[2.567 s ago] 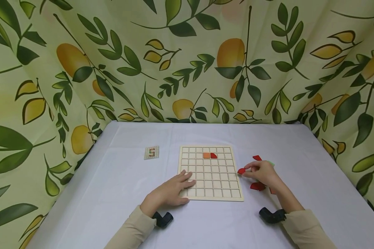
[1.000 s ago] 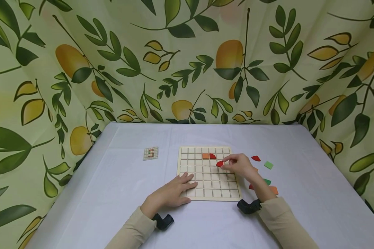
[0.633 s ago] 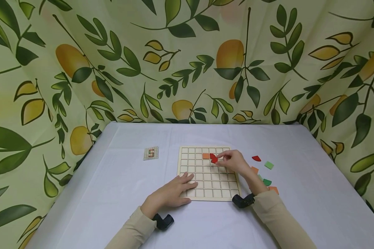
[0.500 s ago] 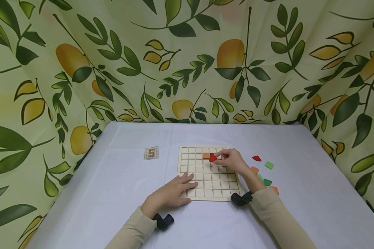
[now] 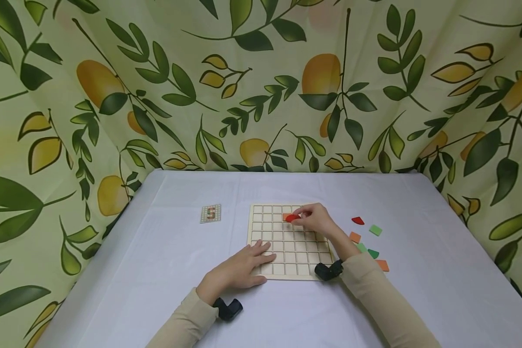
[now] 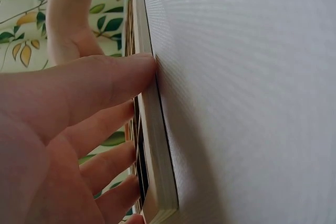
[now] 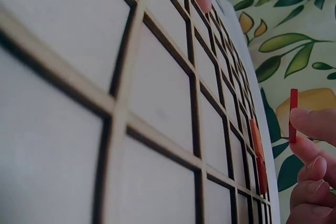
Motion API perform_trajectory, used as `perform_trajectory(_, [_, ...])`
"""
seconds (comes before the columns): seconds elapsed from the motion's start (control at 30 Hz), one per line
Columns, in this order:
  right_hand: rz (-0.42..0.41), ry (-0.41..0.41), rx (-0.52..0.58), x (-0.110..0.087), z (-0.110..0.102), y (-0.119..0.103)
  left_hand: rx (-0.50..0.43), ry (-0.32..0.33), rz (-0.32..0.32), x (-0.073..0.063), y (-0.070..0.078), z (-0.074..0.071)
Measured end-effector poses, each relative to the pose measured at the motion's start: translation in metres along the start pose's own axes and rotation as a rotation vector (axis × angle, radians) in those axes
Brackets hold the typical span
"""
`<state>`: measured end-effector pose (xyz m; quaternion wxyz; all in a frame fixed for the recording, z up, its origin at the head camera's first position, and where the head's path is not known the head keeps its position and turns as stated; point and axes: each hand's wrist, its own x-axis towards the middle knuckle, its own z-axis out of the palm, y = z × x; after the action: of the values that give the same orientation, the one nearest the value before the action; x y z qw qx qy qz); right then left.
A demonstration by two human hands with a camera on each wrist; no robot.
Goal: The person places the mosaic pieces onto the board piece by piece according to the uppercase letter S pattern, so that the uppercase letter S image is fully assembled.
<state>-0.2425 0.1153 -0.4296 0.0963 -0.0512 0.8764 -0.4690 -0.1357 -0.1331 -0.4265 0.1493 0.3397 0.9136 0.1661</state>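
Observation:
My right hand (image 5: 315,220) pinches a red quarter-circle tile (image 7: 293,121) between thumb and fingertip, above the upper part of a wooden grid board (image 5: 289,245). In the right wrist view this tile shows edge-on, apart from the board. An orange square tile (image 7: 255,137) and another red tile (image 7: 262,176) lie side by side in the board's cells; the held tile partly covers them in the head view. My left hand (image 5: 243,265) rests spread at the board's lower left, fingers over the grid, thumb (image 6: 126,74) against the front edge.
Right of the board lie loose tiles: a red one (image 5: 358,221), a light green square (image 5: 375,230), a dark green one (image 5: 373,253) and several others. A small card (image 5: 210,213) with a grid pattern lies left of the board. A leaf-patterned curtain (image 5: 261,87) surrounds the white table.
My right hand has carried the red tile leftward from the loose tiles to over the upper cells, beside the orange tile. My left hand has stayed on the board.

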Motion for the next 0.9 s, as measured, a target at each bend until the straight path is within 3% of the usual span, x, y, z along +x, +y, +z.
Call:
perform_trajectory(0.27, [0.007,-0.018,0.029,0.01,0.009,-0.002,-0.001,-0.001,0.004,0.0,-0.002,0.0])
perform_trajectory(0.9, [0.018,-0.021,-0.041,0.025,0.022,-0.01,0.011,-0.006,0.005,-0.001,0.001,-0.001])
